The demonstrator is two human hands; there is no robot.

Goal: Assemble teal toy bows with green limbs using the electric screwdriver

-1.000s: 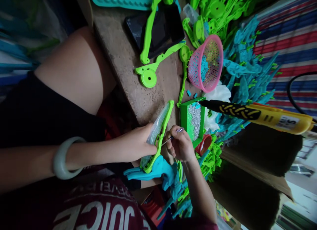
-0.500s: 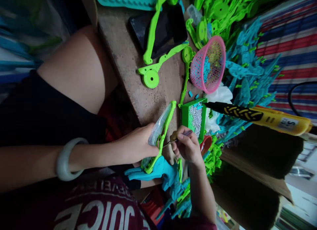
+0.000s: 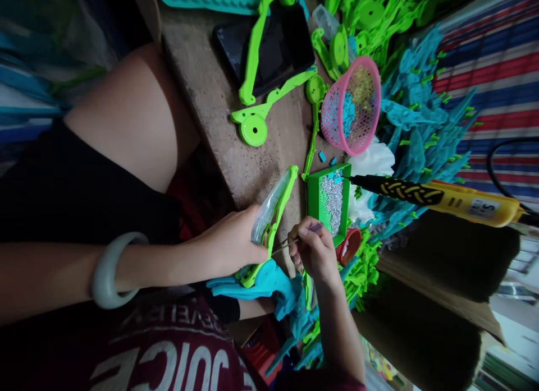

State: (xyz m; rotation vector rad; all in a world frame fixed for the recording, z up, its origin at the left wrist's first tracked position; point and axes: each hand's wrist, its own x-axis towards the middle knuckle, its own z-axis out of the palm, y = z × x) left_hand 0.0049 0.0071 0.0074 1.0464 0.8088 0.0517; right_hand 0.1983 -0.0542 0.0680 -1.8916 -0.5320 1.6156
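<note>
Left hand (image 3: 236,237) clamps a long lime-green plastic strip (image 3: 283,203) — likely light, stiff, best edge-held; right hand (image 3: 316,252) pinches a slim metal-shafted tool (image 3: 316,227).

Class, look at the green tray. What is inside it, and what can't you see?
The tray holds many small silvery pieces and a few blue pieces at one end. Whatever lies beneath the silvery pieces is covered and cannot be seen.
</note>
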